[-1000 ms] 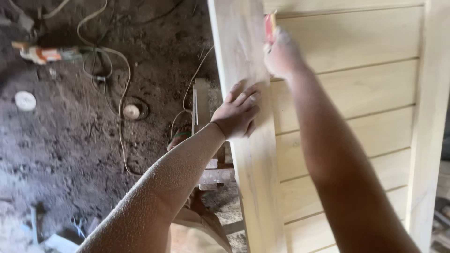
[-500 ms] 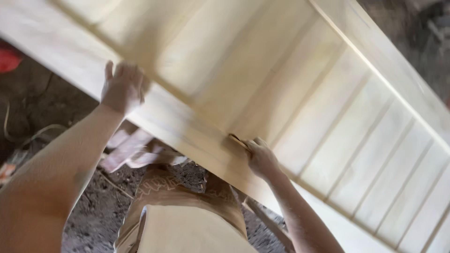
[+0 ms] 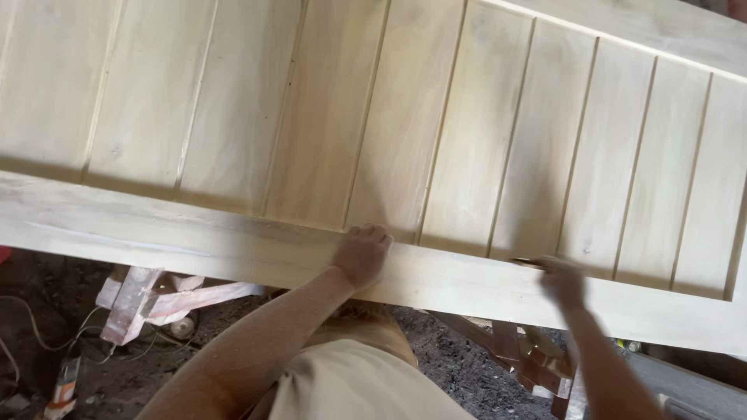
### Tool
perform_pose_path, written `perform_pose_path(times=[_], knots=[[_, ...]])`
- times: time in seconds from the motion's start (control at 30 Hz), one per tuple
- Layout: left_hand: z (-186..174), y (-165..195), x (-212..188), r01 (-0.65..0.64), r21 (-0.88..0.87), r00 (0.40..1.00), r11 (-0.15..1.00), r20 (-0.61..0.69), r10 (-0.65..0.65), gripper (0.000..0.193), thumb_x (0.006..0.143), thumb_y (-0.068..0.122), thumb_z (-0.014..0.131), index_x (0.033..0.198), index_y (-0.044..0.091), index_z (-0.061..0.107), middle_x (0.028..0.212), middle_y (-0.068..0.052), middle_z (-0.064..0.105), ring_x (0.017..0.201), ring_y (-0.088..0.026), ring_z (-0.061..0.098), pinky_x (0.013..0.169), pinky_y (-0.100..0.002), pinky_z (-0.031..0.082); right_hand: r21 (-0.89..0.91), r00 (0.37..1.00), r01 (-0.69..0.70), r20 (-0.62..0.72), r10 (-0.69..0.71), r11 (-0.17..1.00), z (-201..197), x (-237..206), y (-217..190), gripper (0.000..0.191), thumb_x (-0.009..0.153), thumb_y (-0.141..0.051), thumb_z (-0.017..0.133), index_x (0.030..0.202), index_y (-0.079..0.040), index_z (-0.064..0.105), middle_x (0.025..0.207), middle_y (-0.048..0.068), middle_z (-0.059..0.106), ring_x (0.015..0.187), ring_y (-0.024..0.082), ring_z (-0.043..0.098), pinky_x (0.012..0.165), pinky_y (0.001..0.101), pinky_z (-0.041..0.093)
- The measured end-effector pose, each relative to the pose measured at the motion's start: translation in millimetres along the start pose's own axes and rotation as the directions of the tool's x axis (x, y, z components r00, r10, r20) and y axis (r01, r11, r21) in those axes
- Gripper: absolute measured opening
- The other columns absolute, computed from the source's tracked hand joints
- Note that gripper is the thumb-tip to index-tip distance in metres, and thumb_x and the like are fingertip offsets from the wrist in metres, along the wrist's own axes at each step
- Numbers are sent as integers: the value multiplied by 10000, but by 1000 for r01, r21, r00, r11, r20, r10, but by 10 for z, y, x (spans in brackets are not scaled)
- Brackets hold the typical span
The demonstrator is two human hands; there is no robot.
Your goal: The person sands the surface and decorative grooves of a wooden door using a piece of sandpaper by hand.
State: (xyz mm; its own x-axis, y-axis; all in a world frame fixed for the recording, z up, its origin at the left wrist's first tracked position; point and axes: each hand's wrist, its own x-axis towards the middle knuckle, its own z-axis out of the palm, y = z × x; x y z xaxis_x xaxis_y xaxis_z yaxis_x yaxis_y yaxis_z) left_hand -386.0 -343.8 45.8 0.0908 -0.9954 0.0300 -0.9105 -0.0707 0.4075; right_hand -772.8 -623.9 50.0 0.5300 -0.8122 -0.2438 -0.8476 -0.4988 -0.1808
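Your big pale wooden door (image 3: 436, 140) fills nearly the whole view, lying flat and propped up off the dirt floor (image 3: 459, 365), which makes sense since it puts the face at a height you can lean over. The vertical slats run away from you and the thick bottom rail (image 3: 194, 241) of the door sits closest to your body.

Your left hand (image 3: 362, 257) is planted on that rail, right at the edge where the slats start. Fingers are curled over and pressed down on the wood, not wrapped around anything, so it reads as bracing yourself and holding the door steady.

Your right hand (image 3: 562, 284) is further along the same rail, toward the door's far end, and it's blurry. It looks closed around something small and dark (image 3: 529, 264) poking out at the slat line, maybe a bit of sandpaper or a pencil, but I honestly can't tell which. The grip itself looks pinched shut rather than spread.

Under the door, below the rail, you can see reddish wooden trestle legs (image 3: 148, 299) on the left and more of the same under your right arm. That's what carries the door. There's an orange power tool (image 3: 64, 385) and a loose cable (image 3: 31, 327) on the ground off past the left trestle, well away from both hands.
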Motion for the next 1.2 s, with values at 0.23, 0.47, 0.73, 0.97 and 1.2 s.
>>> perform_pose_path(times=[0.23, 0.47, 0.73, 0.97, 1.2], knots=[[-428, -944, -577, 184, 21, 983, 983, -31, -184, 134, 900, 122, 593, 880, 45, 701, 987, -134, 717, 890, -286, 705, 833, -459, 566, 208, 930, 368, -92, -357, 906, 1044, -40, -3313, 139, 864, -72, 645, 892, -114, 775, 896, 116, 753, 814, 245, 716, 720, 387, 597], [-900, -2323, -1430, 270, 221, 963, 937, -81, -258, 210, 949, 124, 548, 1011, 168, 744, 1030, -88, 750, 1013, -235, 718, 957, -421, 590, 57, 890, 450, -110, -442, 891, 899, -69, -3940, 181, 917, -166, 615, 847, -96, 766, 877, 157, 730, 857, 262, 705, 936, 561, 488], [-610, -1340, -987, 332, 217, 933, 918, 66, -354, 172, 957, 151, 563, 938, 112, 729, 944, -80, 740, 909, -242, 700, 945, -445, 565, -30, 984, 101, -143, -104, 994, 284, -182, -1348, 233, 886, -109, 616, 933, -216, 818, 947, 53, 734, 965, 239, 680, 1081, 774, 252], [201, 882, 359, 169, -42, 985, 985, 28, -168, 117, 886, 125, 619, 935, 58, 701, 996, -118, 709, 1059, -336, 643, 980, -477, 475, -210, 978, 32, -194, -74, 977, -142, -245, 1368, 269, 950, -122, 582, 923, -257, 813, 951, 23, 729, 1102, 256, 653, 1132, 800, 136], [1170, 2610, 1511, 19, -20, 998, 1000, -65, -20, 215, 893, 80, 588, 1061, 57, 720, 1092, -132, 731, 1061, -279, 672, 957, -481, 506, -133, 976, -49, -217, 19, 990, -767, -104, 4229, 227, 1052, -97, 561, 915, -167, 728, 917, 52, 676, 912, 233, 620, 905, 607, 287]])
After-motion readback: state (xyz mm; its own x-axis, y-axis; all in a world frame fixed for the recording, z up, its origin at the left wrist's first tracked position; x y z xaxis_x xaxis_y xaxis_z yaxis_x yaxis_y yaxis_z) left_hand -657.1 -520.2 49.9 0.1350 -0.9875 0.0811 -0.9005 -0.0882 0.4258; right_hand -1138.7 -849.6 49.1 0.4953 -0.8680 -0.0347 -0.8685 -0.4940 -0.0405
